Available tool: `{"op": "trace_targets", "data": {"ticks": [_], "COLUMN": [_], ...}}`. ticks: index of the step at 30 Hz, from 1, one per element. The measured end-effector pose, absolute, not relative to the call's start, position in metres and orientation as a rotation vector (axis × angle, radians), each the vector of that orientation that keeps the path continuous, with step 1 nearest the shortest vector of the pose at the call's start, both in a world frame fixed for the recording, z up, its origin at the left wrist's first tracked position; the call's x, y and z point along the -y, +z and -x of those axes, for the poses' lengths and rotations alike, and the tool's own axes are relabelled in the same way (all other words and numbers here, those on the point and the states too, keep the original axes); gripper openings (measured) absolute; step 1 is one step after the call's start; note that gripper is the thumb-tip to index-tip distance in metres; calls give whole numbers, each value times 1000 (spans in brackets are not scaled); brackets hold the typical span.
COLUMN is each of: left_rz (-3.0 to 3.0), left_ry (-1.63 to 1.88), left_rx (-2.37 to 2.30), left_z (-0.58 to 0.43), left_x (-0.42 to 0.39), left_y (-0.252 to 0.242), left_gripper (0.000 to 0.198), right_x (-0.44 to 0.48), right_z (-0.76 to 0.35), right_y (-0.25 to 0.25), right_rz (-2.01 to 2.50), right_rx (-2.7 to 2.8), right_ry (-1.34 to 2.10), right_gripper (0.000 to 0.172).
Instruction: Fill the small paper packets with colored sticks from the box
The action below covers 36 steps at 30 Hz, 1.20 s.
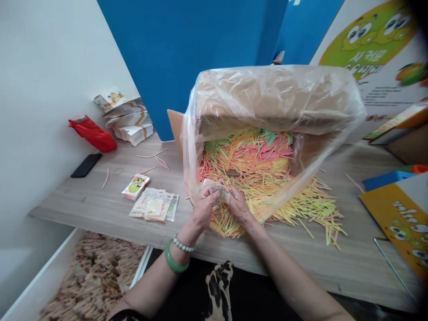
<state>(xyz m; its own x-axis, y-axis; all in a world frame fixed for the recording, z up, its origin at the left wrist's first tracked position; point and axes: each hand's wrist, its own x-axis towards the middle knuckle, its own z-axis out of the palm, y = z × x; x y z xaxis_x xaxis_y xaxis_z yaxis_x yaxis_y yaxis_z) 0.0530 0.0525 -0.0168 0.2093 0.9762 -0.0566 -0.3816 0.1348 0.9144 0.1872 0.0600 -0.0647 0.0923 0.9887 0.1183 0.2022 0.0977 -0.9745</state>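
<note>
In front of the lined box, my left hand and my right hand meet over a small clear plastic packet. Fingers of both hands are closed on it, and its far edge shows a striped border. Beneath and behind them lie thin candy sticks in orange, yellow, green and pink, spilling from the box onto the table. To the left rest several filled packets in an overlapping pile. A small printed carton lies just beyond that pile.
A cardboard box with a clear plastic liner stands tipped toward me. Loose sticks, a black phone, a red pouch and stacked flat cartons lie on the left. Printed boxes stand right; an open drawer is below left.
</note>
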Motion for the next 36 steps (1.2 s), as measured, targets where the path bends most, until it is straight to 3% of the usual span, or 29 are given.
{"op": "trace_targets", "data": {"ticks": [5,13,17,22,29,36], "left_rz": [-1472,-1701,-1620,-1318,-881,-719], "left_ry": [1129,1027,1068,1092,1134,1093], "left_rx": [-893,-980,-1016,-988,-903,-937], "left_z": [-48,-63,-60,-48,-33,-37], "left_x": [-54,-42,-44,-50,-53,-55], "left_y": [-4,-21,-17,-4,-4,-8], "left_gripper": [16,18,28,10,33,31], "right_x": [-63,-53,-57,-54,-49,-44], "right_z": [-186,-182,-181,-186,-196,-202], "right_y": [-64,-68,-66,-64,-54,-50], "right_rz": [1176,1282,1172,1163,1285,1378], "right_rx": [1473,1389,1410,1351,1438,1498], "right_ry": [974,935,1054,1035,956,906], "right_gripper": [24,18,22,24,18,12]}}
